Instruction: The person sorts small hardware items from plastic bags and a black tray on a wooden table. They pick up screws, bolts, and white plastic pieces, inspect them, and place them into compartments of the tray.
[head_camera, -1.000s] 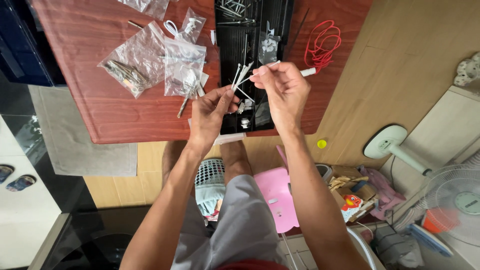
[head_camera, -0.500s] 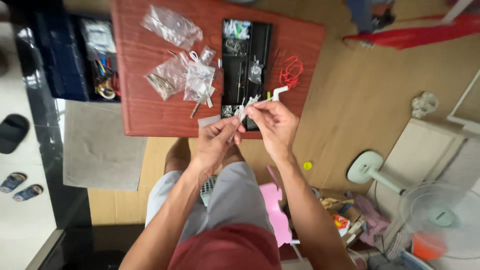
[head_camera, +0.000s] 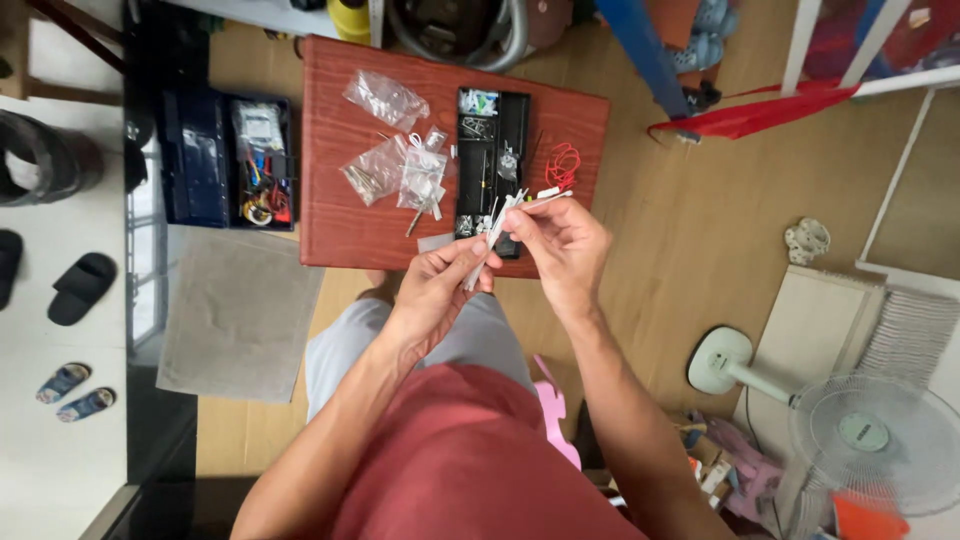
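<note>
Grip: both hands pinch a bunch of thin white strips (head_camera: 497, 228), held in the air over the near edge of the red-brown table (head_camera: 340, 225).
Left hand: the left hand (head_camera: 436, 295) has thumb and fingers closed round the lower end of the strips.
Right hand: the right hand (head_camera: 562, 245) has fingertips closed on the upper part, one strip reaching out to the right past the fingers.
Near: a red shirt and grey shorts fill the bottom of the view (the person sits at the table); a pink object (head_camera: 553, 412) lies on the wooden floor just right of the legs.
Near right: a white standing fan (head_camera: 862, 438) lies on the floor, its round base (head_camera: 718, 359) to its left.
Left: a grey mat (head_camera: 240, 315) lies beside the table.
On the table: a black compartment tray (head_camera: 492, 150) of small parts sits just beyond the hands, clear plastic bags (head_camera: 400, 165) to its left, a red wire coil (head_camera: 563, 165) to its right.
Far left: an open dark blue toolbox (head_camera: 225, 160) sits on the floor touching the table's left side.
</note>
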